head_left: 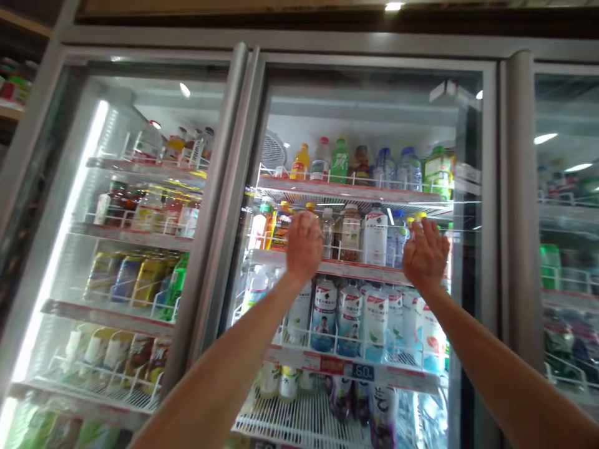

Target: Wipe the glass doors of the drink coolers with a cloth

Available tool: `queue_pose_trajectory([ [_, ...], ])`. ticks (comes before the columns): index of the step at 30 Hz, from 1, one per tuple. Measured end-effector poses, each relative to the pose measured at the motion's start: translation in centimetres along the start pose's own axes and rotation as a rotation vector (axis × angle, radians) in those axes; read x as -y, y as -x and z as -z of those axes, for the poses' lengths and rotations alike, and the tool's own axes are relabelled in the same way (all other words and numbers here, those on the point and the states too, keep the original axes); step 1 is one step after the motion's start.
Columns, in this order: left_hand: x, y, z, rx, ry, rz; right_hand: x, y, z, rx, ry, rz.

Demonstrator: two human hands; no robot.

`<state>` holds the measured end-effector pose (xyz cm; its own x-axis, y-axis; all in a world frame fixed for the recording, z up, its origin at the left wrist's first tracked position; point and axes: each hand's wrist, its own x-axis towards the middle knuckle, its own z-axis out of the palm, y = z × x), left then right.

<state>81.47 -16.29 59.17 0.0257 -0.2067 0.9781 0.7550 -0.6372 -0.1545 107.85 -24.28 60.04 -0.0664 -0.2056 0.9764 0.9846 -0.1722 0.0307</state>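
Observation:
Both my arms reach up and forward toward a glass-fronted drinks fridge. My left hand is raised with its fingers stretched out and holds nothing. It appears in front of the second shelf, overlapping an orange-labelled bottle. Level with it, my right hand is also open and bare, near a blue-capped bottle on the same shelf. Whether either palm touches the glass door cannot be made out. Between the hands stand a white-labelled bottle and a brown drink bottle.
Metal door frames divide the fridge. Behind the left door are shelves of bottles and cans. Another door frame stands at right. Several large labelled bottles fill the third shelf, above a price strip.

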Motion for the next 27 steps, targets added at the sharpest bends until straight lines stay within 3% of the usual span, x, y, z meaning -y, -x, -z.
queue_pose_trajectory([
  [3,-6.1,2.1,-1.8,0.132,0.098,-0.348,-0.2,0.0,0.1,0.001,-0.023,-0.004],
  [5,-7.0,2.8,-2.0,0.130,0.105,-0.423,-0.4,0.0,0.1,0.012,-0.027,0.000],
  [8,-3.0,2.1,-0.6,0.040,0.045,-0.250,-0.4,0.0,0.4,0.046,-0.012,0.007],
  [11,2.1,0.8,0.8,-0.079,-0.037,0.118,0.5,0.8,0.6,0.061,0.027,-0.030],
  [13,2.7,0.8,1.0,-0.114,-0.048,0.205,1.9,2.1,0.9,0.067,0.032,-0.009],
  [15,0.5,2.0,0.6,-0.084,-0.016,0.086,3.4,3.7,1.2,0.088,-0.005,0.079],
  [18,-4.2,4.8,-0.3,0.030,0.077,-0.258,4.9,5.4,1.5,0.103,-0.063,0.178],
  [20,-4.9,6.3,-0.3,0.073,0.101,-0.358,5.3,5.7,1.6,0.100,-0.070,0.188],
  [21,-4.2,6.7,0.1,0.071,0.094,-0.349,5.3,5.7,1.7,0.098,-0.068,0.186],
  [23,-0.7,6.7,1.3,0.017,0.053,-0.227,5.2,5.6,1.7,0.098,-0.067,0.185],
  [25,3.7,5.8,2.6,-0.091,-0.022,0.010,5.2,5.4,1.7,0.095,-0.065,0.176],
  [27,6.7,4.8,3.4,-0.184,-0.089,0.248,5.3,5.4,1.7,0.094,-0.065,0.162],
])
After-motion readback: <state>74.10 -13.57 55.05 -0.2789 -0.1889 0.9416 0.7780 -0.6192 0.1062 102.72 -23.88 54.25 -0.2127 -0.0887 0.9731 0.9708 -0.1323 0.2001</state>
